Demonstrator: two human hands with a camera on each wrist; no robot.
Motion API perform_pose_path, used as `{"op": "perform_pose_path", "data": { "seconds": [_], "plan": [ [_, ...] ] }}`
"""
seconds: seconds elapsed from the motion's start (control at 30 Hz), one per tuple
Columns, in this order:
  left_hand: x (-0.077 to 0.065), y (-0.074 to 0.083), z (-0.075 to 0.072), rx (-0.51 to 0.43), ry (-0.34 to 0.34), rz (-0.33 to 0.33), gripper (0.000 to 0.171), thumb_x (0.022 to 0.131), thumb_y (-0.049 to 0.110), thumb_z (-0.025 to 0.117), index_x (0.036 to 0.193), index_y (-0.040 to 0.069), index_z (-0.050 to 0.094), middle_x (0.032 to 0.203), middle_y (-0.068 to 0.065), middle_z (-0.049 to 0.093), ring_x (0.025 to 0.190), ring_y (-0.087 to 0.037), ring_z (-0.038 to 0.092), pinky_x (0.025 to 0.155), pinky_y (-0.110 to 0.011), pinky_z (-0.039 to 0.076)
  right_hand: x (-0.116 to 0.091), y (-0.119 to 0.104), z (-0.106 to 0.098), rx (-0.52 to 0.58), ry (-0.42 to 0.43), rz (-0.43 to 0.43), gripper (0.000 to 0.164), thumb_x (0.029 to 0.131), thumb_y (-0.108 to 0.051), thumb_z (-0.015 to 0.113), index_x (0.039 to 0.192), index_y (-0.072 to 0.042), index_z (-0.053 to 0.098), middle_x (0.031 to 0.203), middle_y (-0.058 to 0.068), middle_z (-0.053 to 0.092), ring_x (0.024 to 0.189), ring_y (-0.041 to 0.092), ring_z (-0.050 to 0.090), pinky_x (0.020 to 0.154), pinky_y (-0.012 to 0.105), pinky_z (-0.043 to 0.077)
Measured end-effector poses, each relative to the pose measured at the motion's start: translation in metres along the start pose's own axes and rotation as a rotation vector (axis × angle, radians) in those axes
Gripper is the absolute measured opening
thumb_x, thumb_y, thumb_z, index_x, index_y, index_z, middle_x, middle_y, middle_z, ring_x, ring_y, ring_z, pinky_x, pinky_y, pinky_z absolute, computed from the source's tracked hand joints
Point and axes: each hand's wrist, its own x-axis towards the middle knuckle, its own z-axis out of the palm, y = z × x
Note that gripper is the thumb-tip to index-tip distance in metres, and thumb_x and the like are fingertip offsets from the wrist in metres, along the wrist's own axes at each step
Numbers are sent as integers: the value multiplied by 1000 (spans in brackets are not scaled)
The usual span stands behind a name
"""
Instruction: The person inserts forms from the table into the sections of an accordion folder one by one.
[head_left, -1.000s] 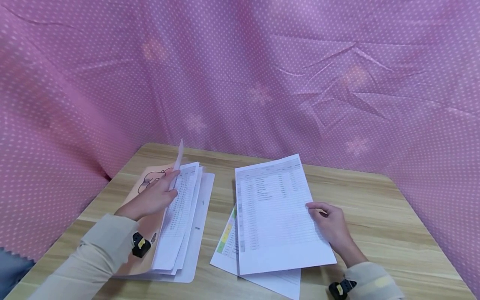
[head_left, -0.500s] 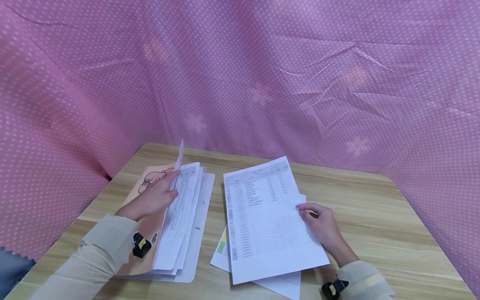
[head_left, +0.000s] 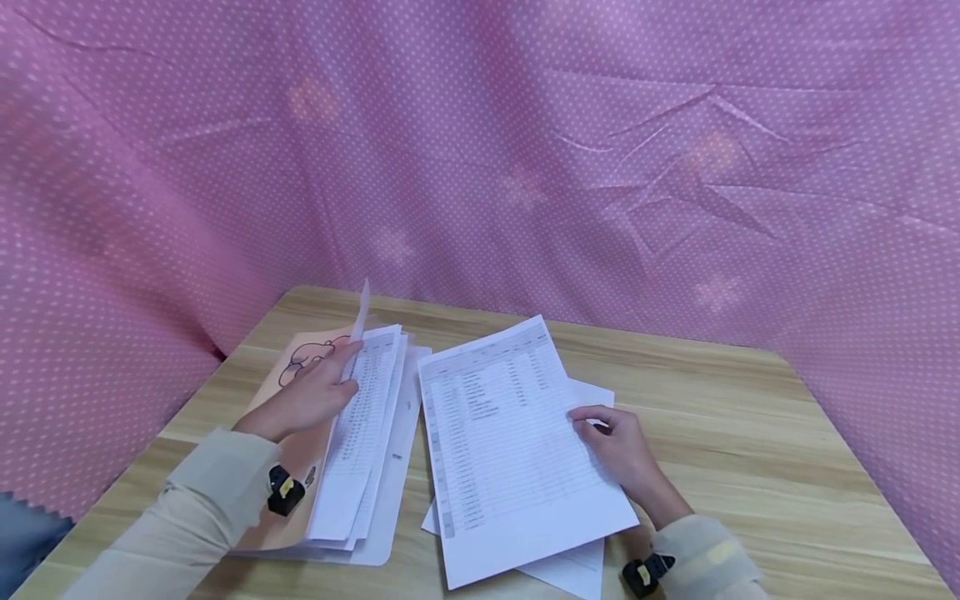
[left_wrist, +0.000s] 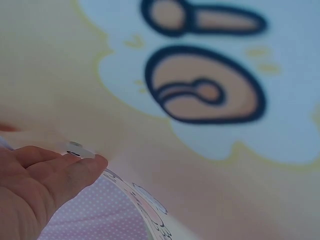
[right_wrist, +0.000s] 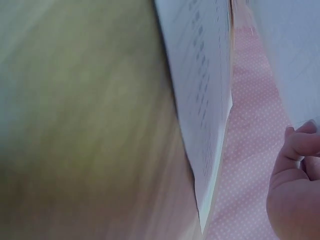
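Observation:
My left hand [head_left: 311, 396] pinches the free edge of a peach folder cover [head_left: 262, 529] with a cartoon drawing, holding it raised. Close up in the left wrist view, thumb and fingers meet at that edge by a small pale tab [left_wrist: 80, 149]. Inside the folder lie several printed sheets [head_left: 375, 400] on a pale inner page [head_left: 393, 479]. My right hand [head_left: 618, 450] pinches the right edge of a printed table sheet [head_left: 517, 467] between thumb and forefinger. That sheet is tilted, its upper left corner right at the folder's right edge.
Beneath the held sheet, another white sheet [head_left: 592, 396] lies on the wooden table [head_left: 750, 450], mostly covered. A pink dotted cloth [head_left: 480, 167] hangs behind and along both sides. Each wrist carries a small black camera.
My right hand has moved left with the sheet, up to the folder. More of the lower sheet's right side shows, and its coloured strip is now covered. The left hand stays in place.

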Motion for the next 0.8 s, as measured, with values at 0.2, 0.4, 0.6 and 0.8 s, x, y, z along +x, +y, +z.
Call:
{"op": "perform_pose_path", "data": {
  "seconds": [0.2, 0.4, 0.6, 0.8],
  "plan": [
    [1, -1, 0, 3, 3, 2, 62, 94, 13, 37, 149, -2, 12, 154, -25, 13, 140, -42, 17, 110, -59, 18, 2, -3, 7, 35, -20, -3, 21, 91, -5, 58, 107, -6, 71, 124, 13, 60, 86, 17, 61, 67, 23, 51],
    [2, -1, 0, 4, 5, -1, 62, 94, 13, 37, 149, -2, 12, 154, -25, 14, 140, -43, 18, 110, -60, 18, 4, -4, 12, 52, -37, -19, 20, 90, -4, 58, 105, -6, 71, 125, 13, 59, 87, 18, 61, 68, 23, 51],
    [1, 1, 0, 20, 7, -13, 62, 94, 13, 38, 149, -2, 12, 154, -26, 14, 139, -44, 17, 110, -61, 17, 5, -7, 16, 66, -64, -38, 20, 90, -4, 58, 105, -6, 71, 123, 13, 60, 86, 17, 61, 67, 24, 51],
    [1, 1, 0, -1, -1, -11, 62, 95, 13, 37, 149, -3, 12, 154, -26, 12, 140, -43, 15, 110, -60, 16, 5, -14, 21, 43, -82, -21, 20, 91, -5, 57, 105, -8, 72, 123, 11, 60, 85, 18, 61, 68, 25, 51]
  ]
}}
